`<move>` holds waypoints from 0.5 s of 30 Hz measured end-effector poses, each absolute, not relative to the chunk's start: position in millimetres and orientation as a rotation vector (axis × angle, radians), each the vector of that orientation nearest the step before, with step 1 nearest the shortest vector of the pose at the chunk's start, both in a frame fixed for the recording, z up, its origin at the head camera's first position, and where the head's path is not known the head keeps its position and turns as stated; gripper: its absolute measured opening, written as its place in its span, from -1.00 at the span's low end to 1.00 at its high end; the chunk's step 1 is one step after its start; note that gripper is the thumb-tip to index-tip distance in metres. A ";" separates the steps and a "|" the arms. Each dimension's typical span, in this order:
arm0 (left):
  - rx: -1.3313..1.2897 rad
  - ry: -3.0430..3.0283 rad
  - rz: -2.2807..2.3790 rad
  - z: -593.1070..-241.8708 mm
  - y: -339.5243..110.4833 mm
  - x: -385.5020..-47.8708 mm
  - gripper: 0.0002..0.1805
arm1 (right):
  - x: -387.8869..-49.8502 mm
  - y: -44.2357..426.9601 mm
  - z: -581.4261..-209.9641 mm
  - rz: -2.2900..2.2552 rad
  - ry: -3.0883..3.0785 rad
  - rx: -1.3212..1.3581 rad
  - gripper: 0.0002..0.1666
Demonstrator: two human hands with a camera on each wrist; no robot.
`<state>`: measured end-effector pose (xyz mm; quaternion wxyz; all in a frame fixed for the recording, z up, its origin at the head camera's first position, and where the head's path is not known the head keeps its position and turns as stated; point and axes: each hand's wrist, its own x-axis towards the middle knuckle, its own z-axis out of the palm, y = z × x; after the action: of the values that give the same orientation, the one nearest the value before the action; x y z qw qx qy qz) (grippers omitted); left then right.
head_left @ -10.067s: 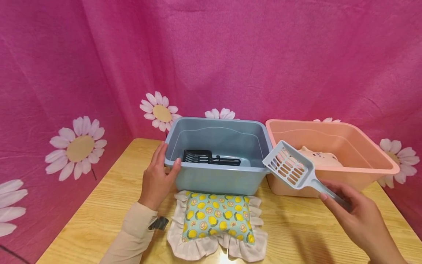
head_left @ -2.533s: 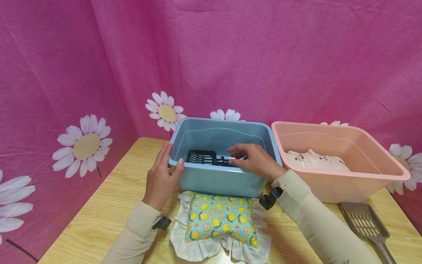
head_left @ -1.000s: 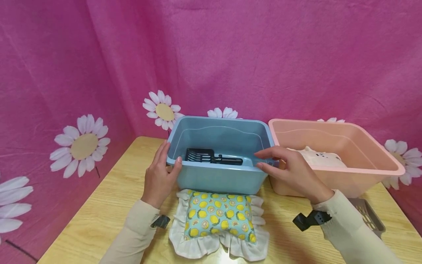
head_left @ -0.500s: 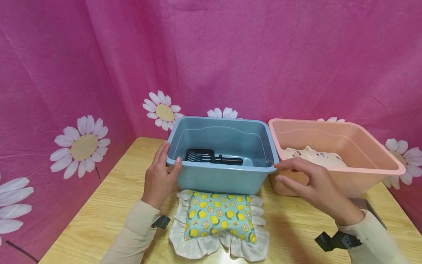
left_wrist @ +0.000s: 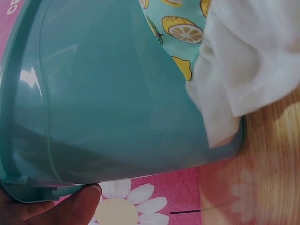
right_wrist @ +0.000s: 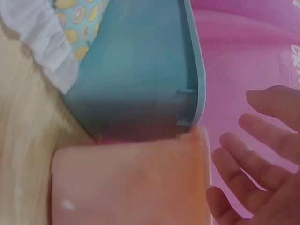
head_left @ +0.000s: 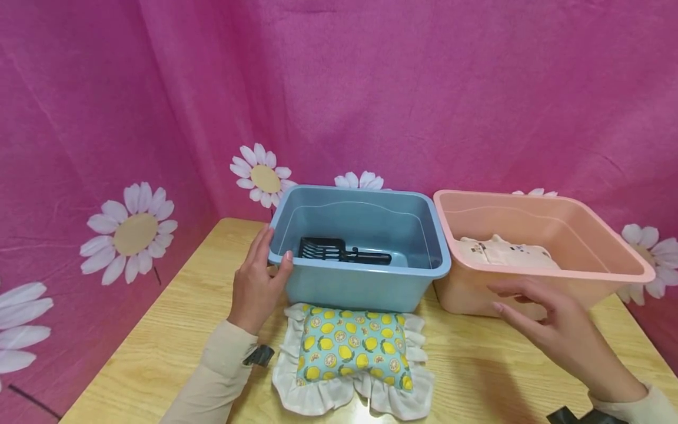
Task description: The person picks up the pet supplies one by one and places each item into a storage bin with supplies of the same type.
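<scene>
My left hand [head_left: 255, 288] rests against the front left corner of the blue litter box [head_left: 352, 288], fingers along its left side and thumb at the front rim. A black slotted litter scoop [head_left: 344, 252] lies inside that box. With fingers slightly bent and holding nothing, my right hand [head_left: 572, 341] hovers in front of the pink litter box [head_left: 471, 288]. Its spread fingers [right_wrist: 248, 154] show beside the pink rim in the right wrist view. Inside the pink box is a cream printed cushion [head_left: 505, 253].
A lemon-print cushion [head_left: 352, 350] with a white frill lies on the wooden table [head_left: 159, 359], before the blue box. Both boxes stand side by side against a pink daisy curtain [head_left: 371, 88].
The pale blue-grey scoop my right hand held earlier is no longer visible. That hand has drawn back rightward from the blue box, now covering the brown scoop's spot. The left hand stayed put.
</scene>
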<state>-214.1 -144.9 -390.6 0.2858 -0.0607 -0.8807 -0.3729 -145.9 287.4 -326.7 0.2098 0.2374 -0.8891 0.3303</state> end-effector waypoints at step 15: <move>-0.164 -2.357 -0.989 -390.2 -145.6 -215.9 -0.28 | -119.3 332.2 -350.9 0.996 -2.671 0.259 -0.62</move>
<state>-215.9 -145.6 -390.2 0.2860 -0.0614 -0.8818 -0.3700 -119.3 332.2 -350.9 0.1392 0.0897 -0.9240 0.3446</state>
